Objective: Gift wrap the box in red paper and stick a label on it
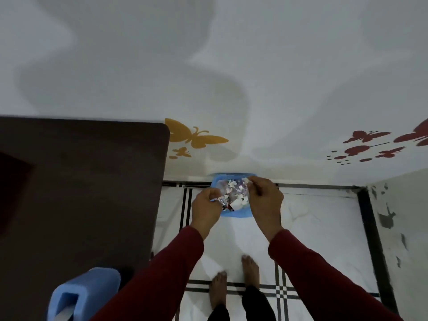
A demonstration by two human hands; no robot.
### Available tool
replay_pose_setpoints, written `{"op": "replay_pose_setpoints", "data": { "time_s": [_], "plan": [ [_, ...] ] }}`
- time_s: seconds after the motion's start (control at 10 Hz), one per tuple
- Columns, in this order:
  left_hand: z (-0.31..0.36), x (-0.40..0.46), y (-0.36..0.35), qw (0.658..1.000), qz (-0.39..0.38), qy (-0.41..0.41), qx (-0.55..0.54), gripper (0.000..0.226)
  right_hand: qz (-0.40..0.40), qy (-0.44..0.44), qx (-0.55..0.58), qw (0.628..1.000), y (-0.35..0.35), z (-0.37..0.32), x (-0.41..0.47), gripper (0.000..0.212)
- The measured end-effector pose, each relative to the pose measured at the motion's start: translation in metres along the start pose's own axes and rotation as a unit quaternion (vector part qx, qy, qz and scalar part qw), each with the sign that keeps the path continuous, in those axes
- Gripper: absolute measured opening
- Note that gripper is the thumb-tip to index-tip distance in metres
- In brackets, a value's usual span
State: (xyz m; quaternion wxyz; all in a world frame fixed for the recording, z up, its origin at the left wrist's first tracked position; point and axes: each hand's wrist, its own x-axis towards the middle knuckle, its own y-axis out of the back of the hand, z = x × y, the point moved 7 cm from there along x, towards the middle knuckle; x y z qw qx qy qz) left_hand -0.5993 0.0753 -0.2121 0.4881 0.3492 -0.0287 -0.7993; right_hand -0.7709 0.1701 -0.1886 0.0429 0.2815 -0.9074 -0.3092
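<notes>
I stand over a blue bin (234,214) on the floor by the wall, filled with silver and white paper scraps (231,193). My left hand (206,209) pinches a crumpled shiny scrap (217,199) above the bin's left side. My right hand (266,200) pinches a small white scrap (246,180) above the bin's right side. Both arms wear dark red sleeves. A dark red shape (14,188) lies at the left edge of the table; what it is I cannot tell. No box or label can be seen.
A dark brown table (81,193) fills the left. A blue plastic stool (83,295) stands at its near corner. My bare feet (234,281) are on white tiles with black lines. Butterfly stickers (196,137) decorate the wall. A wall corner (370,188) rises at right.
</notes>
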Motion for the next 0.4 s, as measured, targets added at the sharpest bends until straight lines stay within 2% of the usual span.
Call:
{"op": "replay_pose_setpoints", "data": {
  "time_s": [0.1,0.2,0.3,0.4],
  "plan": [
    [-0.014,0.043,-0.016,0.999,0.001,0.035,0.013,0.025,-0.088,-0.054,-0.024,0.994,-0.048,0.051,0.036,0.037],
    [-0.023,0.068,-0.029,0.997,0.013,0.057,0.048,0.022,-0.154,-0.16,-0.06,0.973,-0.069,0.102,0.048,0.05],
    [-0.019,0.074,-0.035,0.997,0.021,0.062,0.029,0.033,-0.147,-0.2,-0.036,0.968,-0.067,0.12,0.052,0.047],
    [-0.008,0.07,-0.037,0.997,0.024,0.065,0.026,0.023,-0.151,-0.225,-0.015,0.963,-0.057,0.123,0.057,0.044]
  ]
}}
